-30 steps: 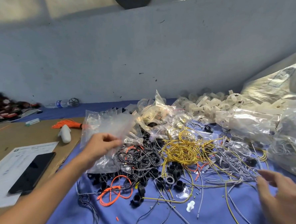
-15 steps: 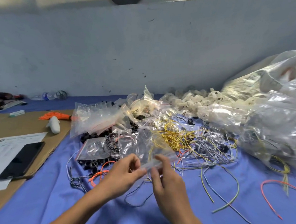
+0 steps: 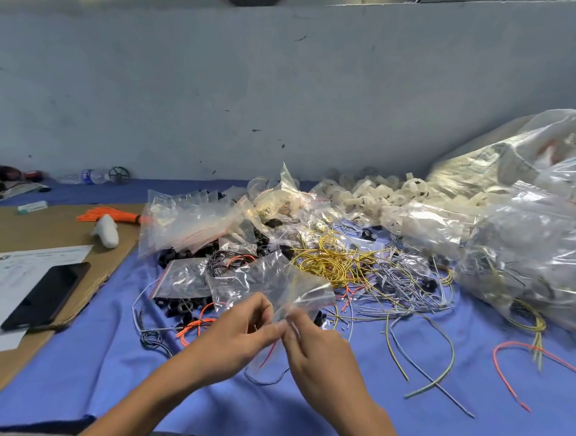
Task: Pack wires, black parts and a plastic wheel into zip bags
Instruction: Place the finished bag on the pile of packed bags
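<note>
Zip bag (image 3: 269, 284): clear crinkled film | left hand (image 3: 235, 336), right hand (image 3: 319, 351): fingers (image 3: 268, 332) apparently pinch its lower edge

A small packing workshop: a blue-covered desk (image 3: 67, 389) against a bare painted wall (image 3: 220, 95), heaped with loose wires (image 3: 331, 264), black parts (image 3: 176, 307) and empty zip bags (image 3: 185, 225). White plastic wheels (image 3: 382, 193) pile along its far edge, clear sacks (image 3: 530, 259) crowd its right edge, and a printed sheet (image 3: 6, 278) lies at its left.
</note>
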`<state>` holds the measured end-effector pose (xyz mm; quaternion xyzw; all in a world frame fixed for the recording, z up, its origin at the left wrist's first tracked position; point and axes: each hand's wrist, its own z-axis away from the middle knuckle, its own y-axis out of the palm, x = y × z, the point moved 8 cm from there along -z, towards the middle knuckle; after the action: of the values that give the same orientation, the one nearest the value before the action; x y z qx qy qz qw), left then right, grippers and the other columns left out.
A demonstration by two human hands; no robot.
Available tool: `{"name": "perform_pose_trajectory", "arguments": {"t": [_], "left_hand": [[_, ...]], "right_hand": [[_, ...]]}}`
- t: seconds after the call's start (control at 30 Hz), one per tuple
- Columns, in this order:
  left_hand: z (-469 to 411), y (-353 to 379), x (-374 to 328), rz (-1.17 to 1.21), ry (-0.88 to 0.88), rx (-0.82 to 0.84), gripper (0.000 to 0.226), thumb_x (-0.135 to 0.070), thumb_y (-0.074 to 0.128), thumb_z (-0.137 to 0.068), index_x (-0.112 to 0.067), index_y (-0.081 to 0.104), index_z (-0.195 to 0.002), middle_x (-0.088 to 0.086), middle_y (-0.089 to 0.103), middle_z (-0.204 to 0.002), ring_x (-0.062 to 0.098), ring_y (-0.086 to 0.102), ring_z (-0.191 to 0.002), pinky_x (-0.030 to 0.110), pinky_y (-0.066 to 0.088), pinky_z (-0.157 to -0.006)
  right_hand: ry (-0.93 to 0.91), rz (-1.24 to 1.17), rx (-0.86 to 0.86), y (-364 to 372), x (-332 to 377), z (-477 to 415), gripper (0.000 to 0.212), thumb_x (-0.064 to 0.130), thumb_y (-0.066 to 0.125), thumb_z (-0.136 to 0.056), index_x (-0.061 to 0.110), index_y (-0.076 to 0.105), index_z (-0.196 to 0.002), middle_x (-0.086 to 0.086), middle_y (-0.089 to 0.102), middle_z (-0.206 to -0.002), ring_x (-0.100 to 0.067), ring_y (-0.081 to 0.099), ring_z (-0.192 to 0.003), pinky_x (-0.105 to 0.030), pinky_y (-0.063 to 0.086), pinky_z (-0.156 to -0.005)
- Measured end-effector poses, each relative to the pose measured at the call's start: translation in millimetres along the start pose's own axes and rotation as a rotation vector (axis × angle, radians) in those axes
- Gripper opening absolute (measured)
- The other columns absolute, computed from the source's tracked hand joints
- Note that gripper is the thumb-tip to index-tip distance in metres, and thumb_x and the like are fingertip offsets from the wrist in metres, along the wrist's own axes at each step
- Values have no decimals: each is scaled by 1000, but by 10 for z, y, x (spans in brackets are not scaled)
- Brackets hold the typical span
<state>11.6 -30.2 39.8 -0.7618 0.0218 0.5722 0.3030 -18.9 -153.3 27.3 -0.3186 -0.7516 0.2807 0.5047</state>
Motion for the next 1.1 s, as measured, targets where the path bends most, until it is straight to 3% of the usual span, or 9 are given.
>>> {"name": "perform_pose_trajectory", "arguments": {"t": [0.23,0.4,0.47,0.6,0.7,0.77,0.87,0.97,1.1], "left_hand": [[136,252,-206,17,41,131,15,-36,59,-92,-29,48,-85,15,57,-77,18,44,-69,45,36,-63],[140,-59,-359,-266,138,-201,8,-29,52,-90,-29,45,-91,-3,51,-60,8,39,-51,31,33,-52],[103,-256,-347,-386,98,-310,15,-20,55,-91,-32,49,-98,-3,49,-56,10,40,-48,33,33,-52],[73,-21,-248,-600,47,-53,33,-21,54,-94,-38,53,-122,-8,54,-55,9,47,-51,30,37,-56],[120,154,-179,-527,33,96,42,-25,52,-93,-47,45,-128,-3,64,-65,13,57,-59,33,46,-63],[125,172,-145,-452,17,129,47,-26,52,-90,-57,41,-124,0,65,-67,17,60,-63,38,48,-67],[133,220,-140,-428,10,147,50,-28,52,-89,-58,39,-127,0,66,-68,18,58,-61,40,49,-65],[85,168,-131,-549,22,61,41,-35,50,-93,-54,37,-128,-2,61,-62,15,52,-55,36,40,-54],[88,160,-119,-646,26,1,42,-35,43,-94,-49,37,-134,-3,54,-55,15,49,-54,36,36,-55]], "right_hand": [[209,230,45,40,-138,-1,22,41,42,-87,21,52,-92,-7,68,-97,-36,61,-95,-35,32,-64],[190,-117,-20,22,-110,56,3,26,52,-89,24,51,-88,4,67,-91,-17,58,-83,-31,35,-66],[188,-282,-85,-17,-100,118,11,16,53,-89,25,53,-95,11,64,-88,-5,53,-72,-22,35,-63],[114,-155,-137,-28,-36,177,8,33,49,-97,26,51,-94,3,66,-88,-18,59,-78,-37,38,-64],[68,156,-201,-96,-31,184,16,34,62,-92,19,59,-86,-6,68,-70,-32,63,-65,-34,29,-50],[120,215,-215,-149,-46,197,18,30,56,-89,22,63,-104,-9,67,-66,-36,63,-64,-34,27,-50],[155,-95,-147,-80,-69,201,43,26,46,-85,36,48,-127,-4,67,-71,-26,61,-71,-40,40,-59],[215,-429,-69,-22,-66,187,46,17,48,-86,48,46,-120,1,68,-74,-18,61,-64,-41,51,-65],[210,-394,-148,-126,-73,215,26,29,46,-99,47,51,-116,4,71,-71,-16,65,-66,-41,53,-68]]}}
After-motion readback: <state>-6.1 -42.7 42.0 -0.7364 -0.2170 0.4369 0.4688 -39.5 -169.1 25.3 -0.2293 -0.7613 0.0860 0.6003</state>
